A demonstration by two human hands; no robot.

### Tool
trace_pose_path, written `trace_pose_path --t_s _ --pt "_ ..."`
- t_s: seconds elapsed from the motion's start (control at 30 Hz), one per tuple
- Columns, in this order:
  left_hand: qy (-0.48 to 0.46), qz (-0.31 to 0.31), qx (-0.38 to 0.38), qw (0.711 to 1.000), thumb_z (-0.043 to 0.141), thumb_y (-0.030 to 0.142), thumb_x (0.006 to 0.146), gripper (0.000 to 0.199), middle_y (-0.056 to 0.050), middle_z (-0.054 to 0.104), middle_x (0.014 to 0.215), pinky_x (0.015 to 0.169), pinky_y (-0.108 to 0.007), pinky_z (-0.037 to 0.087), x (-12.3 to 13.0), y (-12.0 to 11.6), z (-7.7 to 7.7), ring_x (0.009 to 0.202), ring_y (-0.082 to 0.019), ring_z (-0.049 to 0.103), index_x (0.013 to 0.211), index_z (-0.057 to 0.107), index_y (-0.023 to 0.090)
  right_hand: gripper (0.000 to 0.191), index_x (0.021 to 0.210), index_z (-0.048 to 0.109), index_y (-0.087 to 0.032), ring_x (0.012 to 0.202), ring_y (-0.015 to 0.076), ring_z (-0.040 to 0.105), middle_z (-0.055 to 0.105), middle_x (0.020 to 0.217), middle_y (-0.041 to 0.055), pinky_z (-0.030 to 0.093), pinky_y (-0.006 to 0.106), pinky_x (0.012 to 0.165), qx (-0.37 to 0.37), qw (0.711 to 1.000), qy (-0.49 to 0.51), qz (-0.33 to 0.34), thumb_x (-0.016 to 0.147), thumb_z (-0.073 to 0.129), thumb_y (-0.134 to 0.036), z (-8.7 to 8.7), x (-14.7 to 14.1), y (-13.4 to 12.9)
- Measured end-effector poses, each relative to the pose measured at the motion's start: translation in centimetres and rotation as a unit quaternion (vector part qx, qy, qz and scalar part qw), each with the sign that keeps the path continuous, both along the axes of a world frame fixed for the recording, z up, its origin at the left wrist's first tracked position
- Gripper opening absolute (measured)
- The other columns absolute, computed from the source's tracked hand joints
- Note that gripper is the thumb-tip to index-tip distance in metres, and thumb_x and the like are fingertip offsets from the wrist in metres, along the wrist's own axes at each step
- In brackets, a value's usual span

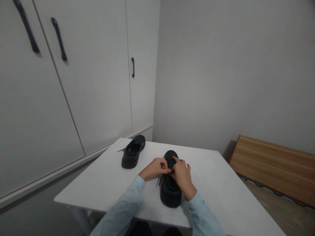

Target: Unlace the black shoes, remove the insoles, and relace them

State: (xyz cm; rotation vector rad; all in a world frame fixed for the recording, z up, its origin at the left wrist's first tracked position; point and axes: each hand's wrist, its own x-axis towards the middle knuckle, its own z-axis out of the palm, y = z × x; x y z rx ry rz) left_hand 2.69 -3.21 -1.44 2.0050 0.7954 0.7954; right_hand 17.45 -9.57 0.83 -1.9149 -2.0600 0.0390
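Observation:
A black lace-up shoe [170,194] rests on the white table in front of me, its toe pointing away and its heel towards me. My left hand [157,167] reaches in from the left with thumb and finger pinched on the shoelace at the instep. From the right, my right hand [182,174] meets it there, thumb and fingers also closed at the lace, index finger stretched over the front of the shoe. A loose shoelace end [160,180] hangs on the shoe's left side. The fingers hide most of the lacing. To the left stands a second black shoe [131,156], touched by neither hand.
The white table [209,193] extends around both shoes. Behind it on the left are white cupboards [103,72] with dark handles, and a plain wall [226,75] is at the back right. A wood-grain board [273,167] sits beyond the table's right edge.

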Motion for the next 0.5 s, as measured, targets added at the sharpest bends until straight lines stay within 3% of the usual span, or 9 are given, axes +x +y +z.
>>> trace_pose_path --t_s 0.27,0.5 --pt "-0.008 0.0 -0.013 1.0 0.069 0.034 0.067 0.028 0.004 0.049 0.059 0.054 -0.02 0.031 0.11 -0.11 -0.01 0.057 -0.008 0.042 0.057 0.057 0.012 0.008 0.065 0.072 -0.02 0.124 0.035 0.037 0.047 0.139 0.0067 0.031 0.057 0.095 -0.01 0.996 0.085 -0.026 0.067 0.066 -0.014 -0.63 0.2 0.36" --pt "0.002 0.001 0.008 1.0 0.067 0.035 0.07 0.027 0.004 0.05 0.06 0.055 -0.02 0.031 -0.13 -0.14 0.38 0.058 -0.008 0.043 0.06 0.057 0.012 0.009 0.06 0.07 -0.019 0.121 0.0292 0.042 0.055 0.121 0.0103 0.034 0.04 0.099 0.061 0.973 0.223 0.021 0.063 0.065 -0.013 -1.05 0.99 -0.06"
